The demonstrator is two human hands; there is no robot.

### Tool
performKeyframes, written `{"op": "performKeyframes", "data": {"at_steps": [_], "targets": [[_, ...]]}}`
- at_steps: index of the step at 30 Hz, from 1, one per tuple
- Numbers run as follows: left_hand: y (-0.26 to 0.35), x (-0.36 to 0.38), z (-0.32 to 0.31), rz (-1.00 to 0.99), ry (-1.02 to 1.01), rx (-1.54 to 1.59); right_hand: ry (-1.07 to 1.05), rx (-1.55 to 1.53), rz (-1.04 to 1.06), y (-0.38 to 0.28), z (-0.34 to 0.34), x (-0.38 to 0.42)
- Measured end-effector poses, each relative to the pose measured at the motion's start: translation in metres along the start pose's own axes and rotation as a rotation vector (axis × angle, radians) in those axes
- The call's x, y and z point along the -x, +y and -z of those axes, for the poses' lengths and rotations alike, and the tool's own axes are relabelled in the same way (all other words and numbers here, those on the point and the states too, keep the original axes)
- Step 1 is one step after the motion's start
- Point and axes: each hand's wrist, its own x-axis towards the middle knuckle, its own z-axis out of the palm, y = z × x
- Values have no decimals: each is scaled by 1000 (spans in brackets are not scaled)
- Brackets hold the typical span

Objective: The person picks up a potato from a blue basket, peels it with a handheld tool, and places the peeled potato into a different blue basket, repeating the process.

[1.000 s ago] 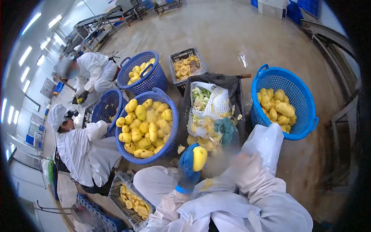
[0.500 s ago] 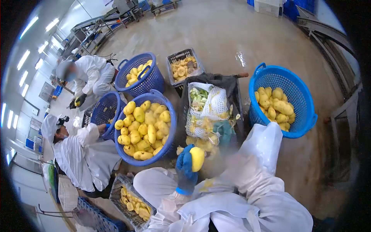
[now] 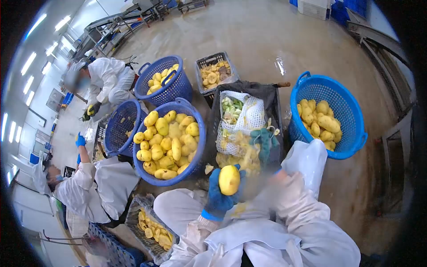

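Observation:
A peeled yellow potato is held in my left hand, which wears a blue glove, its fingers wrapped around the lower side. My right hand is a blur just to the right of the potato; its fingers, and anything in them, cannot be made out. Just beyond both hands stands a dark-lined crate of peelings. In it lie a white mesh bag with green scraps and a teal glove or cloth.
Left is a blue-purple basket of peeled potatoes, with two similar baskets behind. A bright blue basket of potatoes stands right. Crates of cut pieces stand near left and far middle. Two people in white work at left.
My left hand has turned the potato towards me and shifted slightly right. The nearer person has leaned back from the basket and raised a blue-gloved hand.

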Motion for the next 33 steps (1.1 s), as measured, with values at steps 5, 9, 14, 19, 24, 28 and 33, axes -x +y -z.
{"op": "performKeyframes", "data": {"at_steps": [5, 9, 14, 19, 24, 28, 33], "targets": [[-7, -15, 25, 51, -104, 88, -377, 197, 112, -30, -35, 53], [-17, -10, 33, -245, -11, -476, -99, 156, 113, 32, 9, -11], [-19, -47, 105, -166, 82, -170, -286, 85, 69, -19, -18, 33], [-21, -45, 110, -240, 40, -669, -183, -106, -53, 24, 0, 4], [-8, -11, 11, 14, -7, 121, -214, 23, -34, -3, -3, 30], [-21, -27, 73, -291, -154, -631, -269, 8, 13, 27, -10, 30], [-2, -9, 30, 45, -163, -107, -39, 12, -53, 6, 18, -10]]}}
